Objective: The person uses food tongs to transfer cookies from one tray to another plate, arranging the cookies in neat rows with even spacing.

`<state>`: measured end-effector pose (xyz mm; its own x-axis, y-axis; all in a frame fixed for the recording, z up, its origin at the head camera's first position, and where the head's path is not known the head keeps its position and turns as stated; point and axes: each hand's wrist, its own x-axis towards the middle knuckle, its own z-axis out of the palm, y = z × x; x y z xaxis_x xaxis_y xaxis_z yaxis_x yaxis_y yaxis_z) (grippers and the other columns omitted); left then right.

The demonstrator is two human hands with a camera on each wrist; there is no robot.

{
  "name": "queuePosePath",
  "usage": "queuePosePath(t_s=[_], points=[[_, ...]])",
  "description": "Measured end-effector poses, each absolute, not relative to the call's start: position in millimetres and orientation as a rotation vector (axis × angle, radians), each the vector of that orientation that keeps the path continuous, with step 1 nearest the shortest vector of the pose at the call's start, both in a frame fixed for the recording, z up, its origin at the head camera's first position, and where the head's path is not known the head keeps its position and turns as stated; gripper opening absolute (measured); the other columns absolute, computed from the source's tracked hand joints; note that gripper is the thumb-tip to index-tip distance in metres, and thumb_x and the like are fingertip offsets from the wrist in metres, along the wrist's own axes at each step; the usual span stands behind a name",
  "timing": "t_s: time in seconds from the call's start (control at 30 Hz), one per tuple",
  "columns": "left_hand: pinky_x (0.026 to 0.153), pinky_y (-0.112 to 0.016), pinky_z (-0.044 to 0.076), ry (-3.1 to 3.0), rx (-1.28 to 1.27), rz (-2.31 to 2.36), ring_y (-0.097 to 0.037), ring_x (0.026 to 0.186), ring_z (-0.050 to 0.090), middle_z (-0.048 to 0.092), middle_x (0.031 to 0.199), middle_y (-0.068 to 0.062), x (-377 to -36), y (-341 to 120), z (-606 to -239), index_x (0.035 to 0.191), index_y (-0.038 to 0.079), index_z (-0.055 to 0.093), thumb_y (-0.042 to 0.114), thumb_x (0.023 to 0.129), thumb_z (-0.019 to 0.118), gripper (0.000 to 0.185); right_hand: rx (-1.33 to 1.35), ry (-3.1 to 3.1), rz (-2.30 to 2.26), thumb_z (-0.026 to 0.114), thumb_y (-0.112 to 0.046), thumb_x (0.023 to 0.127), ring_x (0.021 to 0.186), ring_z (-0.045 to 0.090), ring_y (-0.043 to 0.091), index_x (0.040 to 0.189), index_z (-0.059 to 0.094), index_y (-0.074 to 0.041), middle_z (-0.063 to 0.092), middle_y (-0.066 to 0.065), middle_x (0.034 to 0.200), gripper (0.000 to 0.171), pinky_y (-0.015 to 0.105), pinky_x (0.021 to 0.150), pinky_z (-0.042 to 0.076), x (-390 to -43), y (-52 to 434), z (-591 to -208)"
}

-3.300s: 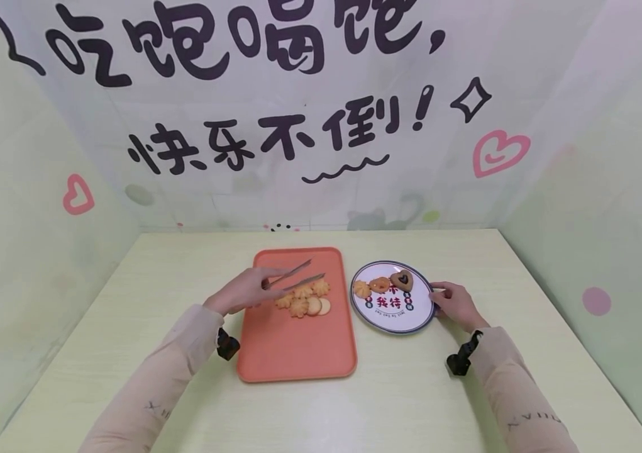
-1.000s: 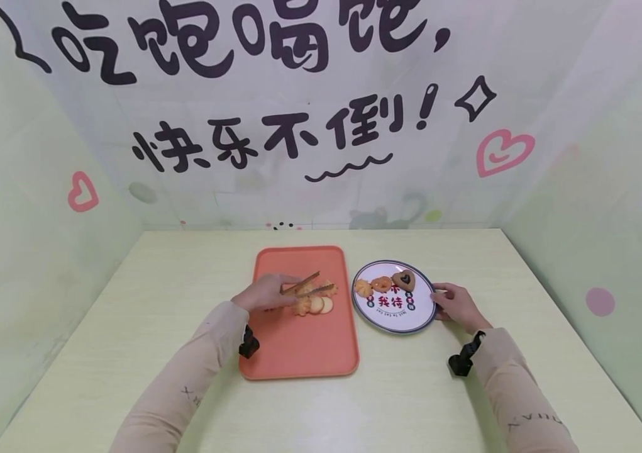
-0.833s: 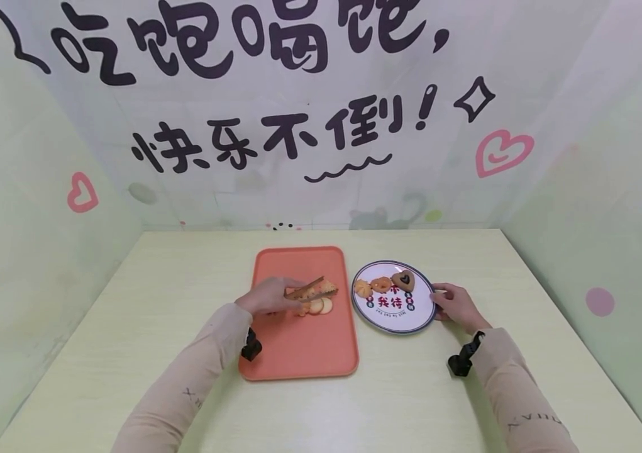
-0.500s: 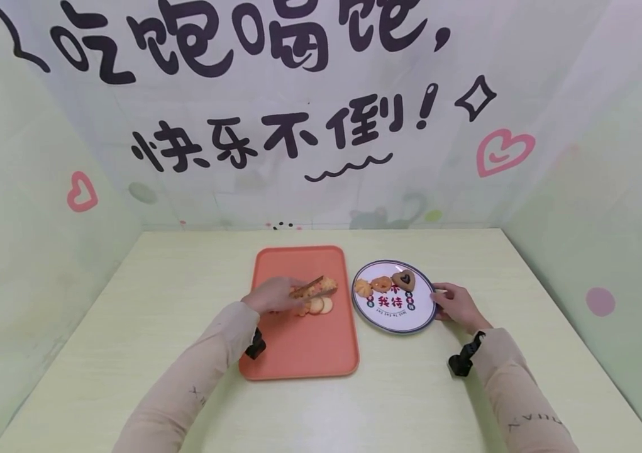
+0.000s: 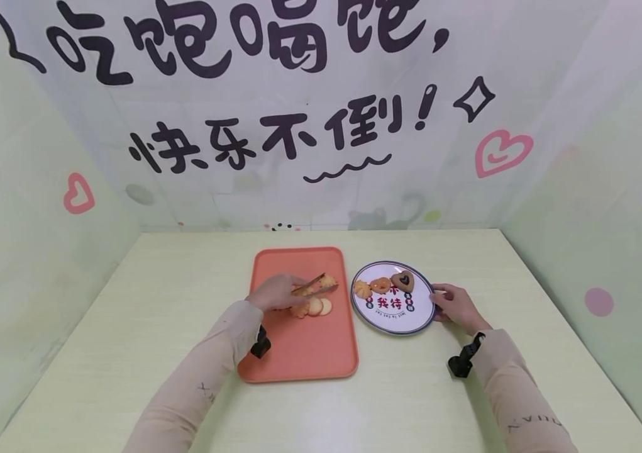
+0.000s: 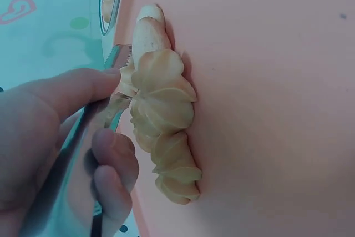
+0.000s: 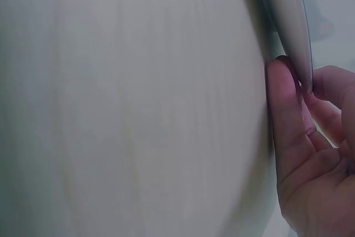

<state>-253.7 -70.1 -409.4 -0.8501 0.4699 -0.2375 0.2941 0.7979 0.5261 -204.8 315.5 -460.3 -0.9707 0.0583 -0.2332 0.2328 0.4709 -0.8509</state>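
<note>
My left hand (image 5: 274, 293) grips metal tongs (image 5: 310, 284) over the orange tray (image 5: 304, 352). Their serrated tips, parted, stand on either side of a flower-shaped cookie (image 5: 328, 280) near the tray's right edge. In the left wrist view, thumb and curled fingers wrap the tongs (image 6: 72, 187), and nearer flower-shaped cookies (image 6: 163, 101) partly hide the tips. Two round pale cookies (image 5: 315, 306) lie just below the tongs in the head view. My right hand (image 5: 456, 305) pinches the right rim of a white plate (image 5: 394, 322); in the right wrist view its fingers reach under the rim.
Three cookies sit on the plate: a flower-shaped one (image 5: 363, 289), an orange-brown one (image 5: 380, 285) and a brown heart-shaped one (image 5: 402, 281). The plate stands right of the tray on a pale wooden table (image 5: 145, 302). Printed walls (image 5: 309, 201) enclose the back and sides.
My left hand has moved rightward across the tray with the tongs, whose tips have come down around the flower-shaped cookie at the right. My right hand has stayed at the plate's rim.
</note>
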Motion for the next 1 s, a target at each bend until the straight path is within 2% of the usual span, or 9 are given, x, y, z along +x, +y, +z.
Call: queuePosePath(t_s=[0.13,0.2,0.3,0.4,0.53,0.6,0.77,0.9,1.0], points=[[0.039,-0.023,0.027,2.649,0.620,0.681,-0.009,0.034,0.025,0.046,0.043,-0.002,-253.8,-70.5,-412.8,0.125,0.013,0.053,0.029,0.083,0.063,0.047,0.254,2.549,-1.507,0.048,-0.014,0.092,0.064,0.056,0.013,0.130,0.037,0.006,0.054,0.020,0.093,0.044,0.027,0.057,0.050,-205.2,316.8,-461.5],[0.039,-0.022,0.026,2.655,0.640,0.677,-0.008,0.034,0.024,0.044,0.041,0.001,-254.1,-70.7,-413.8,0.125,0.012,0.053,0.029,0.083,0.062,0.046,0.247,2.553,-1.508,0.048,-0.013,0.092,0.064,0.056,0.013,0.130,0.037,0.006,0.054,0.020,0.093,0.044,0.028,0.057,0.050,-205.4,317.6,-462.4],[0.040,-0.023,0.027,2.657,0.655,0.671,-0.009,0.035,0.025,0.054,0.049,-0.006,-253.8,-71.7,-415.0,0.126,0.013,0.052,0.028,0.084,0.061,0.045,0.257,2.555,-1.508,0.048,-0.013,0.091,0.063,0.056,0.013,0.129,0.038,0.005,0.053,0.019,0.091,0.043,0.027,0.056,0.050,-205.5,317.9,-463.5],[0.045,-0.023,0.031,2.645,0.643,0.698,-0.009,0.042,0.035,0.065,0.082,-0.010,-253.1,-72.8,-415.9,0.127,0.012,0.051,0.026,0.085,0.061,0.045,0.235,2.553,-1.524,0.048,-0.012,0.092,0.063,0.056,0.012,0.129,0.038,0.006,0.053,0.018,0.090,0.043,0.027,0.056,0.050,-205.2,318.4,-464.6],[0.053,-0.025,0.035,2.623,0.631,0.764,-0.011,0.056,0.044,0.054,0.120,-0.007,-251.9,-74.8,-415.8,0.128,0.011,0.050,0.023,0.084,0.061,0.046,0.197,2.543,-1.556,0.048,-0.012,0.092,0.064,0.057,0.012,0.129,0.036,0.008,0.053,0.018,0.090,0.044,0.027,0.055,0.050,-204.6,318.9,-465.4],[0.053,-0.026,0.035,2.617,0.632,0.787,-0.011,0.055,0.043,0.054,0.120,-0.008,-251.6,-76.1,-415.5,0.128,0.011,0.049,0.023,0.084,0.061,0.047,0.195,2.541,-1.562,0.048,-0.012,0.092,0.064,0.057,0.012,0.129,0.036,0.008,0.054,0.018,0.090,0.044,0.027,0.055,0.050,-204.3,318.8,-465.3],[0.046,-0.024,0.033,2.602,0.624,0.829,-0.010,0.044,0.037,0.063,0.087,-0.010,-250.8,-80.0,-412.8,0.128,0.013,0.049,0.023,0.084,0.061,0.047,0.194,2.540,-1.566,0.048,-0.013,0.092,0.064,0.057,0.012,0.130,0.036,0.008,0.054,0.018,0.090,0.045,0.027,0.055,0.050,-204.0,318.7,-464.7],[0.041,-0.023,0.030,2.596,0.639,0.822,-0.011,0.037,0.033,0.048,0.049,-0.008,-250.8,-82.4,-406.4,0.129,0.014,0.049,0.023,0.085,0.060,0.046,0.205,2.540,-1.561,0.048,-0.012,0.092,0.064,0.057,0.012,0.130,0.037,0.007,0.053,0.018,0.090,0.044,0.027,0.055,0.050,-204.2,318.3,-464.5],[0.041,-0.023,0.031,2.600,0.650,0.824,-0.010,0.038,0.036,0.047,0.051,-0.002,-251.0,-82.6,-399.7,0.128,0.013,0.049,0.023,0.085,0.060,0.046,0.198,2.544,-1.555,0.048,-0.012,0.092,0.064,0.057,0.012,0.129,0.037,0.007,0.053,0.018,0.090,0.044,0.027,0.055,0.050,-204.7,318.3,-464.5]])
